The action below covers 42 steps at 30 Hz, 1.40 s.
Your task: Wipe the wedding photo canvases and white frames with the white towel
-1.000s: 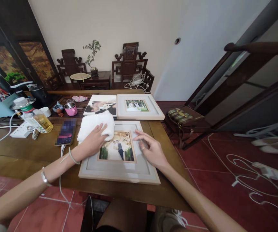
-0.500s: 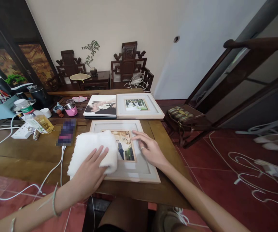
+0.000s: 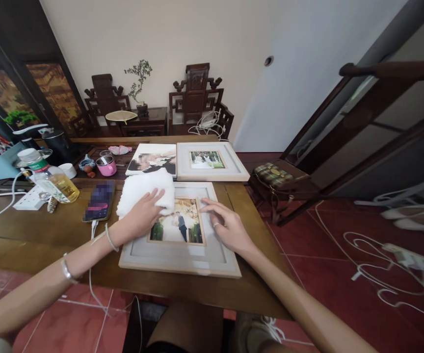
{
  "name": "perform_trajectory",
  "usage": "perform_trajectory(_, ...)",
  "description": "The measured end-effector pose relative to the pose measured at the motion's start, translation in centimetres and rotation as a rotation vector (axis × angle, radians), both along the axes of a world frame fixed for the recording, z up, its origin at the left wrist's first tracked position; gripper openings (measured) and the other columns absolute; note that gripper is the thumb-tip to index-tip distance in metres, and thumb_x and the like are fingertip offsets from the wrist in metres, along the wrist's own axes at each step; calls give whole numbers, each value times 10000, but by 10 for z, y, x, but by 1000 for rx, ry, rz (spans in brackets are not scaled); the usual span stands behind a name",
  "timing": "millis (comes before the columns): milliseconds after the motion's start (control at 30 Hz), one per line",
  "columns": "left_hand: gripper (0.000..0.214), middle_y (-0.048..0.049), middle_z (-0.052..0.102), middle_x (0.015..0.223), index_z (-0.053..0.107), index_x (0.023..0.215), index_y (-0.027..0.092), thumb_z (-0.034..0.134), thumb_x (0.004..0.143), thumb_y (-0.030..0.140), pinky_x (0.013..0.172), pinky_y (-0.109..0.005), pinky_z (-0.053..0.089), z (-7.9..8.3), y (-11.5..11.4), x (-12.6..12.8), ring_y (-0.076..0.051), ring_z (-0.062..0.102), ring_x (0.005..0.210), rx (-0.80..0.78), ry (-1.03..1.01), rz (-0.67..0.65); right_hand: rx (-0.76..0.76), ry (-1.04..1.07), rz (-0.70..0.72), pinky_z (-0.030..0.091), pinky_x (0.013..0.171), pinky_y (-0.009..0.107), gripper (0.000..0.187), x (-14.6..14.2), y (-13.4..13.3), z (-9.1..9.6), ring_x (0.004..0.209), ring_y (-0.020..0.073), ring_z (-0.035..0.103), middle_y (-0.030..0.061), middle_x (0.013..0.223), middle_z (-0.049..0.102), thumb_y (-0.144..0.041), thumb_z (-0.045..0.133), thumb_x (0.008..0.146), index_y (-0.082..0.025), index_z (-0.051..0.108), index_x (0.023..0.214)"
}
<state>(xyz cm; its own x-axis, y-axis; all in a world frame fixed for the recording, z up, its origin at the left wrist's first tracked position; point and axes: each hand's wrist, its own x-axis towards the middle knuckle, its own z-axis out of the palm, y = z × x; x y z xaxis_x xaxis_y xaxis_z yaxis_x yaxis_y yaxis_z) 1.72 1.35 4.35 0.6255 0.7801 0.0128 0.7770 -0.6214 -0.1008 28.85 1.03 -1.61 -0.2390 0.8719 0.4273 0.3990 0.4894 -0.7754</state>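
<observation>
the wood-edged picture frame (image 3: 178, 230) lies flat on the table (image 3: 55, 240), its corner between ten and eleven o'clock covered by the folded white towel (image 3: 138, 189). the left hand (image 3: 145, 212) rests on that towel, fingers stretched out rather than curled around it. the right hand (image 3: 229, 228) is at three o'clock, fingers loosely bent around nothing; i can't tell whether they touch the frame. for what looks like wiping, press lightly, steady the three-o'clock rim, follow the inner edges, and mind the smartphone (image 3: 99, 201) just beside the towel, towards ten o'clock
</observation>
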Motion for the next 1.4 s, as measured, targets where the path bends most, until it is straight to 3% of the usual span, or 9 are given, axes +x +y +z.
perform_trajectory(233, 183, -167, 348, 1508, 696, 944, 148, 591, 800, 104, 1117, -459, 341, 13, -113, 10, -335, 308, 1400, -118, 7, -90, 28, -34, 4, 386, 1081, 469, 399, -2, 1, -1, 1260, 227, 537, 79, 1275, 640, -41, 438, 731, -230, 686, 981)
perform_trajectory(333, 182, -151, 255, 1551, 695, 906, 145, 629, 744, 94, 1160, -491, 262, 13, -144, 14, -345, 194, 1438, -99, -19, -65, 32, -34, 18, 379, 1086, 476, 424, -2, 2, -2, 1261, 224, 533, 63, 1271, 642, -32, 437, 722, -241, 686, 994)
perform_trajectory(500, 218, -119, 241, 1562, 677, 1033, 173, 501, 906, 153, 1143, -520, 282, 7, -123, 15, -321, 214, 1437, -110, -117, -67, 29, -43, 29, 385, 1084, 472, 414, -1, 2, -2, 1257, 220, 534, 60, 1266, 644, -42, 444, 734, -247, 679, 1007)
perform_trajectory(767, 357, -182, 247, 1547, 639, 1162, 125, 387, 1004, 321, 1136, -537, 238, 3, -5, 4, -346, 172, 1441, 58, -82, 35, 49, -133, 61, 355, 1114, 497, 393, 0, 2, -3, 1304, 226, 487, 86, 1345, 589, -83, 431, 807, -224, 649, 1103)
perform_trajectory(867, 365, -187, 272, 1536, 654, 1140, 110, 397, 1002, 330, 1123, -549, 245, 5, 19, 6, -379, 184, 1431, 84, -21, 56, 43, -157, 86, 341, 1125, 502, 434, 1, 2, -3, 1324, 224, 465, 80, 1394, 549, -78, 432, 811, -230, 626, 1169)
perform_trajectory(1000, 332, -185, 332, 1510, 695, 1065, 119, 407, 992, 268, 1102, -568, 273, 6, -7, 13, -398, 246, 1409, 31, 43, 35, 46, -156, 105, 332, 1134, 492, 498, 2, 3, -3, 1341, 214, 447, 65, 1407, 538, -41, 413, 778, -232, 622, 1188)
perform_trajectory(1233, 214, -102, 307, 1539, 717, 982, 204, 511, 934, 239, 1113, -542, 308, 18, -119, 27, -359, 242, 1423, -146, -65, -112, 52, -107, 79, 343, 1123, 503, 537, -1, 3, -3, 1304, 224, 490, 82, 1362, 579, 0, 401, 708, -212, 652, 1132)
perform_trajectory(1300, 220, -93, 246, 1564, 706, 1003, 196, 498, 938, 222, 1132, -543, 283, 17, -131, 31, -355, 193, 1437, -148, -113, -111, 67, -104, 81, 358, 1113, 498, 546, -1, 2, -2, 1293, 220, 502, 86, 1351, 588, 7, 395, 704, -209, 647, 1138)
perform_trajectory(1400, 257, -110, 240, 1563, 696, 1033, 179, 453, 964, 227, 1131, -572, 257, 10, -122, 33, -366, 169, 1439, -138, -145, -62, 87, -100, 75, 391, 1090, 482, 549, -1, 3, -2, 1265, 217, 529, 100, 1321, 608, 12, 380, 709, -194, 647, 1142)
